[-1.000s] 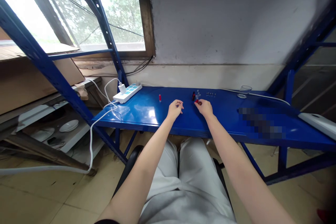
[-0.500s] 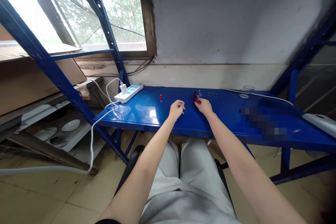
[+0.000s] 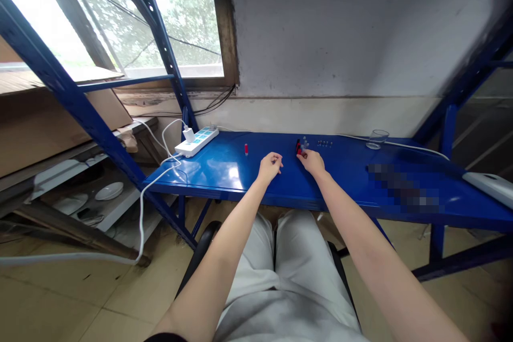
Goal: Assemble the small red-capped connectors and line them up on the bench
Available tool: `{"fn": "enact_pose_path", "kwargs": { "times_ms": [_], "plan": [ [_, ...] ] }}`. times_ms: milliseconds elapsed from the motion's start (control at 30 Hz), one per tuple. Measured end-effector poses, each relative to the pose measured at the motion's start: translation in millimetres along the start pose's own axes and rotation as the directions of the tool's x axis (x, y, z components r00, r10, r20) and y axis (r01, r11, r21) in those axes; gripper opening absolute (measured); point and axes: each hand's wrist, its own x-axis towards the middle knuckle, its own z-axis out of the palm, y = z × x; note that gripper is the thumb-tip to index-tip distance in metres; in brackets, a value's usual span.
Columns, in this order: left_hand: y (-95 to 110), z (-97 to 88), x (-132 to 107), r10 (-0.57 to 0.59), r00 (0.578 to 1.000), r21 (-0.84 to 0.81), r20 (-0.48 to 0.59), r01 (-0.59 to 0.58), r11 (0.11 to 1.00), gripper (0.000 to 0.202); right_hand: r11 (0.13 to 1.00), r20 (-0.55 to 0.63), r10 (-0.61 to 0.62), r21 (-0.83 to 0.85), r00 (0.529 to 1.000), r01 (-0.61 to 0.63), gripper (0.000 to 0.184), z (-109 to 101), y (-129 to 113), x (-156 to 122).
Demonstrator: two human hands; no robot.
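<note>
My left hand (image 3: 270,165) rests on the blue metal shelf (image 3: 224,171) with its fingers curled loosely into a fist; whether anything is inside them is hidden. My right hand (image 3: 311,161) lies just to the right, its fingertips pinched on a small red piece (image 3: 298,153) at the foot of a cluster of small red, black and clear parts (image 3: 300,145). A lone small red piece (image 3: 246,149) stands on the shelf to the left of my left hand. A short row of tiny dark parts (image 3: 324,144) lies behind my right hand.
A white power strip (image 3: 196,141) with a plugged-in charger and white cable sits at the shelf's back left. A small clear glass (image 3: 377,139) stands at the back right, and a white flat object (image 3: 489,186) lies at the far right. Blue rack uprights flank the shelf; plates lie on a lower left shelf.
My right hand has edged slightly back toward the cluster of small parts. The view shifted a little. My left hand has stayed in place.
</note>
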Motion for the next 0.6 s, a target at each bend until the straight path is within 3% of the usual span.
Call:
{"fn": "enact_pose_path", "kwargs": {
  "times_ms": [267, 600],
  "plan": [
    [4.3, -1.4, -2.0, 0.004, 1.0, 0.033, 0.014, -0.005, 0.999, 0.009, 0.987, -0.004, 0.149, 0.069, 0.989, -0.148, 0.022, -7.1, 7.6, -7.8],
    [-0.2, -0.8, -0.4, 0.013, 1.0, 0.037, 0.025, -0.014, 0.999, 0.01, 0.973, -0.031, 0.228, 0.04, 0.973, -0.227, 0.023, -14.1, 1.1, -9.0]
  ]
}}
